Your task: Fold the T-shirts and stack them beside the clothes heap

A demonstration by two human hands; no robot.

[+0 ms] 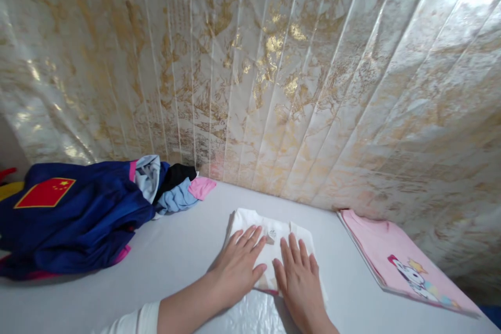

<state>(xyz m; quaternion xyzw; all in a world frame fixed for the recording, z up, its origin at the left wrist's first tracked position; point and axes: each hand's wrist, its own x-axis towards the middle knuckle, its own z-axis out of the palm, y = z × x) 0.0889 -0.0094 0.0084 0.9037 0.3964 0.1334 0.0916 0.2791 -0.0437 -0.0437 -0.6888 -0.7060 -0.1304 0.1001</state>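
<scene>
- Where the white surface (pixel 176 261) meets the patterned wall covering (pixel 254 88), its far edge runs; surface shows on both sides of the white garment (pixel 303 235).
- Clothing pile, left: navy garment (pixel 86 229), red patch (pixel 43 194), smaller pieces at its right end.
- Folded pink garment (pixel 376 240), right, beside the wall covering; pale layer beneath, perhaps another garment.
- White garment: folded, centre, under left hand (pixel 238 269) and right hand (pixel 299 282), both palm-down, fingers parted.
</scene>
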